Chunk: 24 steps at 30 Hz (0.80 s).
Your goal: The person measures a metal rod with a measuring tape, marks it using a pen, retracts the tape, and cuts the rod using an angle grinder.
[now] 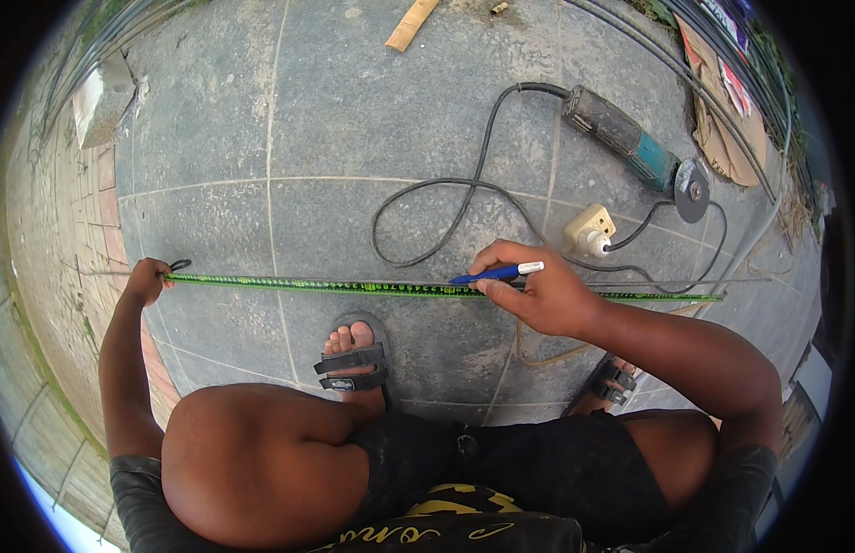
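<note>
A green tape measure (354,287) stretches across the floor in front of my feet. My left hand (147,281) is closed on its left end, where a small black loop (181,264) sticks out. A thin grey rod (704,282) runs alongside the tape. My right hand (552,295) pinches a blue marker (492,275) with a white end. The marker's tip points left, just at the tape and the rod, right of the middle; whether it touches cannot be made out.
Beyond my right hand lies an angle grinder (630,143) with an exposed disc (692,191). Its black cable (483,170) loops over the grey tiles. A cream socket block with a plug (591,229) sits nearby. Cardboard (708,101), a wooden strip (412,25) and a pale block (103,101) lie farther off.
</note>
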{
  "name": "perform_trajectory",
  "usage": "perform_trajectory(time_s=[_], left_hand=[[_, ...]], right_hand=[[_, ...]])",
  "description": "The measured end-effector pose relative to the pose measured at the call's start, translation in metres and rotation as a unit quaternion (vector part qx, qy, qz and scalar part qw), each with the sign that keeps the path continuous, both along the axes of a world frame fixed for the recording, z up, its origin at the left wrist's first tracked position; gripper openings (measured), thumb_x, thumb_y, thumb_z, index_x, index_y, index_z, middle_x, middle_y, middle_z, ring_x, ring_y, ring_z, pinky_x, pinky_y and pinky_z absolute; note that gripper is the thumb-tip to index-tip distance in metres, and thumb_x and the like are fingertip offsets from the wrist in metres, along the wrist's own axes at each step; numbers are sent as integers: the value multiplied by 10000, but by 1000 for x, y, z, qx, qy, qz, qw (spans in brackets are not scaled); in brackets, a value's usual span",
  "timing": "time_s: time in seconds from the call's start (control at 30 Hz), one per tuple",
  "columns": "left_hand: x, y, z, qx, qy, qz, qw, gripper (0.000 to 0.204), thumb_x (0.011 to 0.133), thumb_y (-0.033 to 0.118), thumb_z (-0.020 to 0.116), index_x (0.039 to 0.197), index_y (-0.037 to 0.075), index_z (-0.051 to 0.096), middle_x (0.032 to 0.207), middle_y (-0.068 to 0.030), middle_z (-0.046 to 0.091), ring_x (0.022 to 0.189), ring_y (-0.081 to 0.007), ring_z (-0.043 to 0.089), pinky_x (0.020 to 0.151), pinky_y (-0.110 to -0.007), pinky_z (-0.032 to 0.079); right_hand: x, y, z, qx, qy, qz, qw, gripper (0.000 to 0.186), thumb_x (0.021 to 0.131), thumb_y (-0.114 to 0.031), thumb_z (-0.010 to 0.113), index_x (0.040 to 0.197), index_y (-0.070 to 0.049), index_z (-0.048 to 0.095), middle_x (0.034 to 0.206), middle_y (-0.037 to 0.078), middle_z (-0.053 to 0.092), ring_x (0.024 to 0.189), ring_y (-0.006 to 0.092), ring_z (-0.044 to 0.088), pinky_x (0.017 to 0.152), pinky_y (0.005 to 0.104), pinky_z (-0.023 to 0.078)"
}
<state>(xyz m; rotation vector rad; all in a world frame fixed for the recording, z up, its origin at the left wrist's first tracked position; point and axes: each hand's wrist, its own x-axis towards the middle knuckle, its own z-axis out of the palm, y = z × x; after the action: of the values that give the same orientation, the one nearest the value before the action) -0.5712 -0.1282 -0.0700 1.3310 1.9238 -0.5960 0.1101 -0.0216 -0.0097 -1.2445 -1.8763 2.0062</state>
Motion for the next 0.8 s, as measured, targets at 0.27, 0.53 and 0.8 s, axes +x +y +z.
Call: perform_trajectory(time_s=[0.27,0.53,0.8], left_hand=[[-3,-2,1,-3,2,3,1000,298,818,-79,451,778,13,731,708,-141,701,685,-222,690,672,-347,528],[0,0,0,-2,-1,-5,1000,292,810,-81,456,770,15,728,705,-141,699,684,-223,688,676,-348,529],[2,0,2,-6,4,0,1000,286,809,-85,460,771,12,726,706,-140,702,685,-219,689,678,-340,529]], right_hand=[[0,0,0,2,3,7,1000,165,923,-133,664,1064,-53,632,862,77,683,747,138,630,692,307,494],[0,2,3,-1,2,9,1000,162,921,-129,664,1060,-51,632,882,81,685,772,150,638,709,312,495],[-1,2,2,-4,0,8,1000,152,921,-125,663,1053,-55,635,876,74,681,755,143,628,693,307,491]])
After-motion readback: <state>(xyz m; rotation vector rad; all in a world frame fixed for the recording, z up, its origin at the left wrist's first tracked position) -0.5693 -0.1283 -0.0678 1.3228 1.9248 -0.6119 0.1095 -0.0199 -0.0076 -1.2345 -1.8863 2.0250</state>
